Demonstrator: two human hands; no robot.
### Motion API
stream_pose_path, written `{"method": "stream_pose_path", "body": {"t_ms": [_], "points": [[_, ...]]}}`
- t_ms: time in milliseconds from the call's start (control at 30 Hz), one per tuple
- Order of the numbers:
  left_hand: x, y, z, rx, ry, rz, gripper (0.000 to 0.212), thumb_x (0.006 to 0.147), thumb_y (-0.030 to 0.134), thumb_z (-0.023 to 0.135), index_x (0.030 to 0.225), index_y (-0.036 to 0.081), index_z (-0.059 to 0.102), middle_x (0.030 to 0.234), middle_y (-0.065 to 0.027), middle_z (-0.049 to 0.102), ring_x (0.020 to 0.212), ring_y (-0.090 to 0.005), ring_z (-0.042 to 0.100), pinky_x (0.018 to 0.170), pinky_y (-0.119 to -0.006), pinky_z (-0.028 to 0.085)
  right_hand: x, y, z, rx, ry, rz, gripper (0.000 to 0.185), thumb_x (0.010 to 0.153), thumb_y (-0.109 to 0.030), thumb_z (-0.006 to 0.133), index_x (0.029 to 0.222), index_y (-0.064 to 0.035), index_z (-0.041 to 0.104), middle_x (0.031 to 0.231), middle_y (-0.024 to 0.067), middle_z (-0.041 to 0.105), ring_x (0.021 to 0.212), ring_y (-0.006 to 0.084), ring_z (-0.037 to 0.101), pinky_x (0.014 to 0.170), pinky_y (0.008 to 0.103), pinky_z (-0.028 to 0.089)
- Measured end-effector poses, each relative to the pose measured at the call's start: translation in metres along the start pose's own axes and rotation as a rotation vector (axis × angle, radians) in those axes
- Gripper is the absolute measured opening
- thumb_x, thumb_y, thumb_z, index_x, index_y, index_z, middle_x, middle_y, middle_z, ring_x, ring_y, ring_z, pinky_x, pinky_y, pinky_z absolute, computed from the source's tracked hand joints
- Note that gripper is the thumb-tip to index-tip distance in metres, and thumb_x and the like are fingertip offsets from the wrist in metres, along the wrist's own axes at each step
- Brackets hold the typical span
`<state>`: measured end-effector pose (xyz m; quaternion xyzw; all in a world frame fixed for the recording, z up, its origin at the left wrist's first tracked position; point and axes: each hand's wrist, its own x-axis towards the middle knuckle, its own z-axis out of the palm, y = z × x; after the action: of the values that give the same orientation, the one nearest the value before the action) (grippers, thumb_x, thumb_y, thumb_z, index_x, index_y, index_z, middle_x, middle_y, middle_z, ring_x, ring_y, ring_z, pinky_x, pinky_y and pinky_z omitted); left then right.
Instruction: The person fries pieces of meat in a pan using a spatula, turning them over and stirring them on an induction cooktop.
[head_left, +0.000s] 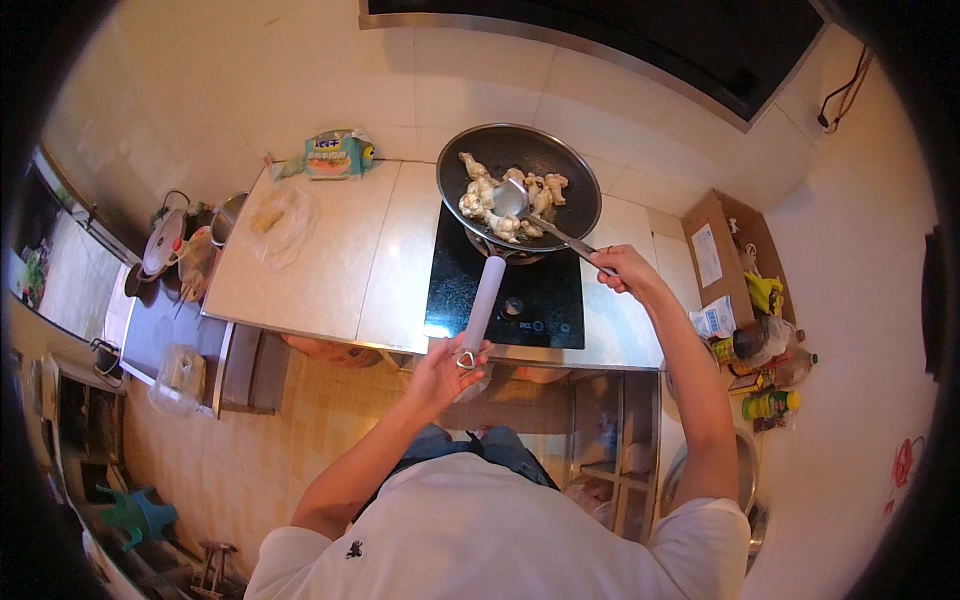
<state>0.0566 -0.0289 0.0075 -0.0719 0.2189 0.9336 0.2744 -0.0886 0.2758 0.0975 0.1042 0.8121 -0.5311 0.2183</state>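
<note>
A dark wok stands over the black gas hob, tilted with its near side low. Pieces of pale, partly browned chicken lie in it. My right hand grips the handle of a metal wok spatula, whose blade rests among the pieces. My left hand is at the end of the wok's light purple handle, beside its metal hanging ring. Those fingers are partly spread, with the handle end lying against them; how firmly they hold it cannot be told.
On the counter to the left lie a thin plastic bag and a teal food packet by the wall. A cardboard box and several bottles stand at the right. A range hood overhangs the back.
</note>
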Motion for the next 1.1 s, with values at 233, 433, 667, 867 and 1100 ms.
{"method": "stream_pose_path", "body": {"t_ms": [233, 433, 667, 867, 1100], "points": [[0.016, 0.001, 0.016, 0.042, 0.076, 0.025, 0.037, 0.09, 0.027, 0.038, 0.12, 0.005, 0.036, 0.108, -0.0102, 0.052, 0.09, -0.0167, 0.055, 0.075, -0.03, 0.048, -0.034, -0.034, 0.009, -0.639, 0.446, -0.309, 0.021, 0.077, -0.019, 0.053, 0.081, 0.0005, 0.06, 0.066, 0.0201, 0.058, 0.058, 0.0296, 0.059, 0.059, 0.0385, 0.045], [0.018, 0.0, 0.017, 0.024, 0.127, 0.02, 0.034, 0.088, 0.019, 0.042, 0.12, 0.006, 0.037, 0.105, -0.0091, 0.054, 0.088, -0.0158, 0.055, 0.073, -0.029, 0.048, -0.031, -0.034, 0.021, -0.702, 0.418, -0.407, 0.022, 0.077, -0.02, 0.053, 0.086, -0.0016, 0.061, 0.073, 0.0212, 0.059, 0.072, 0.0374, 0.056, 0.066, 0.0433, 0.044], [0.015, 0.0, 0.023, 0.021, 0.121, 0.024, 0.035, 0.088, 0.018, 0.042, 0.121, 0.007, 0.038, 0.105, -0.0085, 0.054, 0.085, -0.0147, 0.055, 0.072, -0.028, 0.048, -0.036, -0.035, 0.011, -0.732, 0.422, -0.305, 0.024, 0.078, -0.021, 0.052, 0.086, -0.0005, 0.061, 0.068, 0.0192, 0.059, 0.065, 0.034, 0.058, 0.064, 0.0418, 0.045], [0.015, 0.001, 0.019, 0.008, 0.097, 0.03, 0.036, 0.088, 0.019, 0.044, 0.121, 0.008, 0.037, 0.104, -0.0083, 0.054, 0.084, -0.0144, 0.055, 0.072, -0.028, 0.048, -0.072, -0.049, 0.022, -0.636, 0.338, -0.34, 0.023, 0.078, -0.02, 0.053, 0.092, -0.0025, 0.06, 0.064, 0.0184, 0.058, 0.058, 0.0335, 0.057, 0.058, 0.0388, 0.045], [0.014, 0.001, 0.018, 0.005, 0.102, 0.023, 0.035, 0.087, 0.019, 0.045, 0.12, 0.008, 0.038, 0.103, -0.0077, 0.055, 0.084, -0.0144, 0.055, 0.071, -0.028, 0.048, -0.08, -0.041, 0.037, -0.955, 0.43, -0.605, 0.025, 0.079, -0.022, 0.053, 0.099, -0.0076, 0.058, 0.062, 0.0198, 0.057, 0.057, 0.0349, 0.057, 0.055, 0.0419, 0.046]]}}
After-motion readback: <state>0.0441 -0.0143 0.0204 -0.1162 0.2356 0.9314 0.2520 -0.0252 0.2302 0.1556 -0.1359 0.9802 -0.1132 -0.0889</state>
